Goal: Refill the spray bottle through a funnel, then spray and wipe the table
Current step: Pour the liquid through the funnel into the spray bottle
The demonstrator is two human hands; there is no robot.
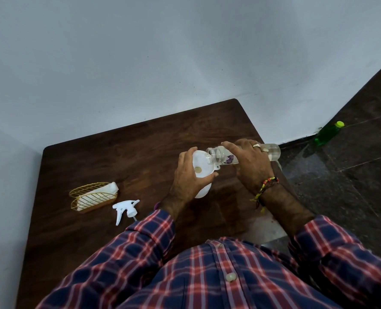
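Left hand (188,177): fingers curled round the white plastic funnel (201,167) and the white spray bottle (202,189) beneath it, near the table's middle.
Right hand (249,165): grips a clear, ribbed-neck bottle (218,155), tipped with its open mouth over the funnel's round bowl.
Trigger head (125,210): white plastic, lying loose on the table (95,230).
Table: dark wood grain, rounded corners.
Wire holder (91,197): gold mesh, white folded cloth (100,195) inside.

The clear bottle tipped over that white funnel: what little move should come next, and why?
Probably tilt the clear bottle a little further. The right hand holds it nearly level, its open mouth just over the funnel, which the left hand steadies on the spray bottle. Liquid seems to remain inside, and the trigger head lies unscrewed on the table.
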